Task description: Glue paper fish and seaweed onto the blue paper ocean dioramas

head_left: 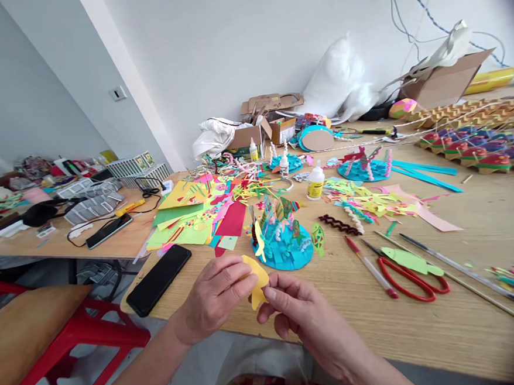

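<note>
A yellow paper fish cutout (258,280) is held between both hands near the table's front edge. My left hand (222,289) pinches its upper left side. My right hand (291,301) grips its right edge between thumb and fingers. Just beyond stands a blue round base (288,258) with upright paper fish and twisted pipe cleaners on it. To the right lie red-handled scissors (408,281) with a green paper cutout (409,259) on top, a red pen (370,266) and brown twisted pipe cleaners (339,224).
Coloured paper sheets (183,215) are piled at the left, behind a black phone (160,279). A glue bottle (315,182) stands mid-table near paper scraps (363,200). Farther back are another blue decorated base (363,170) and painted egg cartons (478,147). A red stool (95,333) stands at left.
</note>
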`<act>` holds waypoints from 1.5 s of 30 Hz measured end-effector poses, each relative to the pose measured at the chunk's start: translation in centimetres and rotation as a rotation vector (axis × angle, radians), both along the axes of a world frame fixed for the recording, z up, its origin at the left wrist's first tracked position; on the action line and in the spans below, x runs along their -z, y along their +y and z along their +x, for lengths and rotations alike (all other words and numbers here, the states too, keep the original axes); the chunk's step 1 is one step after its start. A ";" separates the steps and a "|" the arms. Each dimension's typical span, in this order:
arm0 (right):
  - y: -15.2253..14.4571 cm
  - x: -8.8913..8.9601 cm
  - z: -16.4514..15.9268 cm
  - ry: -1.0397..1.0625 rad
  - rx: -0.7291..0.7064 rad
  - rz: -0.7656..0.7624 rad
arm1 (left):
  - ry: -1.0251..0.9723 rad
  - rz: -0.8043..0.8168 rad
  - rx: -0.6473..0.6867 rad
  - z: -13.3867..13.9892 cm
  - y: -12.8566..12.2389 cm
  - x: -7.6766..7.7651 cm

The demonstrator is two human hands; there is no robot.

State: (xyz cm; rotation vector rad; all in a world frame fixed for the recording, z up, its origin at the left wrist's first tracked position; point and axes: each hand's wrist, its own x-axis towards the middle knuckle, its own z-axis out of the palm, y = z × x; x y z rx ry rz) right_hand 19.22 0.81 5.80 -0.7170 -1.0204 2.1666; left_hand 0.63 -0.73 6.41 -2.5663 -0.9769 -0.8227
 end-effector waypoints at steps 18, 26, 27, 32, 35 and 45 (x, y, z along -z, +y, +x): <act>0.2 1.4 -0.8 -0.068 0.047 0.037 | -0.927 -0.534 -0.100 0.6 0.1 -0.9; 0.1 1.9 -1.3 -0.120 0.033 0.103 | -0.956 -1.197 -0.159 1.7 1.0 -1.4; 0.2 2.0 -1.4 -0.129 0.030 0.107 | -0.948 -1.197 -0.171 1.9 1.0 -1.5; 0.2 2.7 -1.5 -0.224 -0.008 0.107 | -0.899 -1.148 -0.255 1.1 2.3 -2.3; -0.1 3.6 -1.0 -0.354 -0.078 0.211 | -0.927 -1.031 -0.311 -1.5 4.6 -2.7; 0.3 4.2 2.0 -0.786 -0.193 0.870 | -0.961 -0.839 -0.474 -8.5 14.4 -1.6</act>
